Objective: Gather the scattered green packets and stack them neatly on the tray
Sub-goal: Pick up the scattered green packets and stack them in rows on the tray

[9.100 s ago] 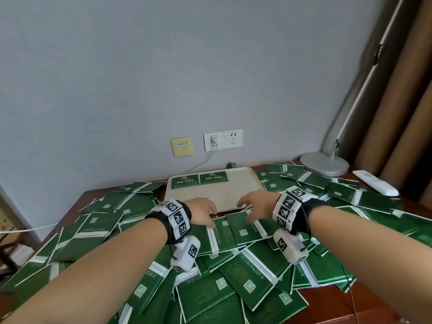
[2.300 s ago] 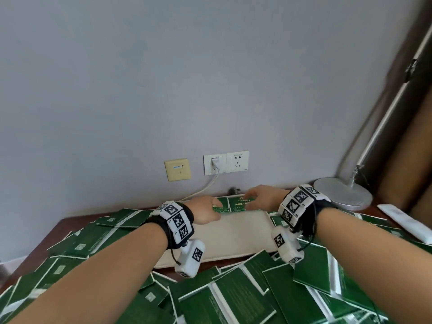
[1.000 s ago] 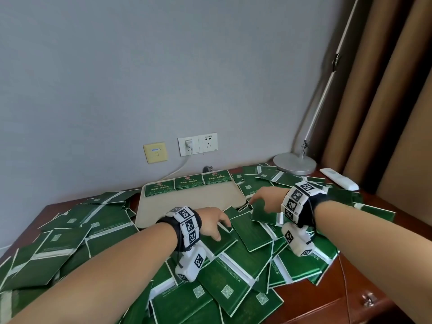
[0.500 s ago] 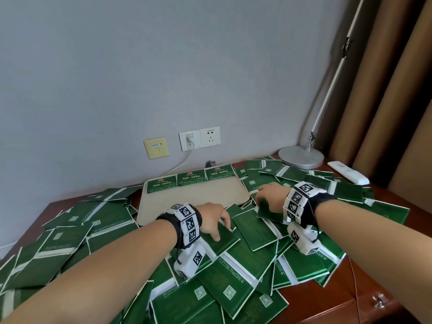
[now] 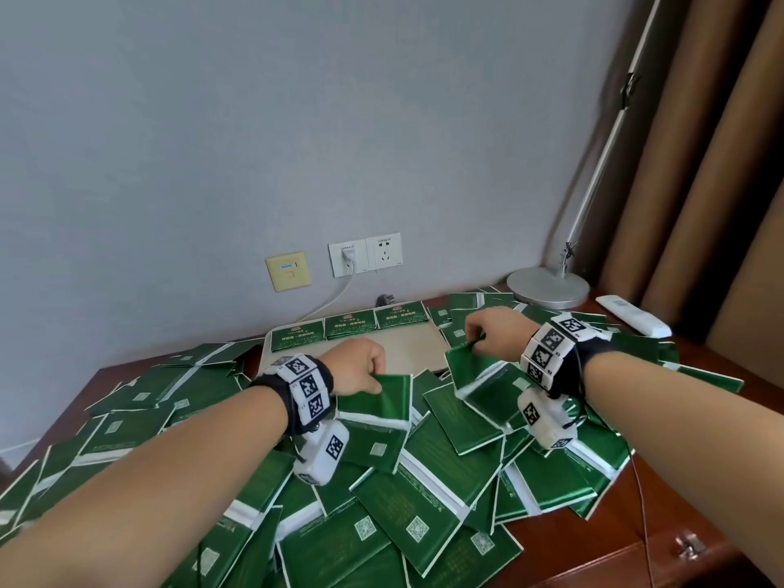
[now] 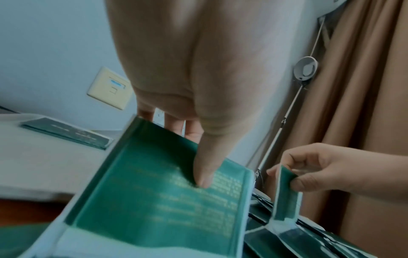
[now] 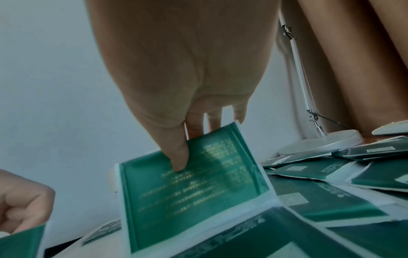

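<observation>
Grip: left hand (image 5: pixel 358 367) and right hand (image 5: pixel 494 333) each pinching one flat glossy green foil packet (image 5: pixel 382 396) | Risk: slick foil slipping from shallow thumb pinch | Target: beige rectangular tray (image 5: pixel 407 354) at 12 o'clock, crooked stacking likely.

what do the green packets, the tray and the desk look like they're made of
Green packets: probably glossy plastic or foil film; they shine, and the one the left hand holds bends.
Tray: looks like matte beige plastic with a plain, dull surface and rounded rim; uncertain.
Desk: reddish-brown wood or veneer, polished, with soft reflections.
</observation>
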`<act>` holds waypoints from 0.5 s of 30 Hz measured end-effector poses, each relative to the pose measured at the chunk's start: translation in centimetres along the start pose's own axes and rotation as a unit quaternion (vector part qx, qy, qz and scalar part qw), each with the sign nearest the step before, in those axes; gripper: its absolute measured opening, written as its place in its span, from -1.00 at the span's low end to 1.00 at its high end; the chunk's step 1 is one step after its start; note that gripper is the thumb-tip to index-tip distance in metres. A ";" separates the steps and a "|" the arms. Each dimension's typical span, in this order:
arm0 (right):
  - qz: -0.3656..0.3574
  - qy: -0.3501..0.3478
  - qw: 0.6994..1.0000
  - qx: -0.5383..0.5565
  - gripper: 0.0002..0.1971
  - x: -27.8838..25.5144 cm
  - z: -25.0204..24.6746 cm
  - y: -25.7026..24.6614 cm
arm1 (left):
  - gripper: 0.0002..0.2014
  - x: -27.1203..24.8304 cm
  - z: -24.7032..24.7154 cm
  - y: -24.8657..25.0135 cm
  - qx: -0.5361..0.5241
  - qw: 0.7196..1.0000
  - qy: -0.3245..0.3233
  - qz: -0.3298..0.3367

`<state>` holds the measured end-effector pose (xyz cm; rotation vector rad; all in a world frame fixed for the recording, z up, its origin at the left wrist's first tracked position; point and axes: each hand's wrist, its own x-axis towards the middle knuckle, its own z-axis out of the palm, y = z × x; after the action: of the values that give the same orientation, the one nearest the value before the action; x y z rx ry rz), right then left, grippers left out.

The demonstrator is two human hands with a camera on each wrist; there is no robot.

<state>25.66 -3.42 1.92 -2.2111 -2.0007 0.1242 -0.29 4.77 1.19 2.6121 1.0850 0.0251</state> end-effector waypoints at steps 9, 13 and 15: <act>-0.018 0.055 0.995 0.075 -0.86 -1.2 0.1 -1.9 | -0.87 -2.7 0.1 -1.1 -0.013 0.997 0.062 -0.036; -0.033 0.034 0.997 0.065 -0.84 -2.0 0.7 -3.3 | -0.90 -4.0 1.1 -0.4 -0.047 0.998 -0.044 -0.004; -0.044 -0.002 0.997 0.057 -0.83 -2.5 0.9 -3.8 | -0.84 -4.5 1.4 0.0 -0.070 0.993 -0.093 0.000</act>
<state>21.51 -5.45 1.62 -2.0525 -2.0355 0.2268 -3.31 1.33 0.34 2.4336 0.9824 -0.1340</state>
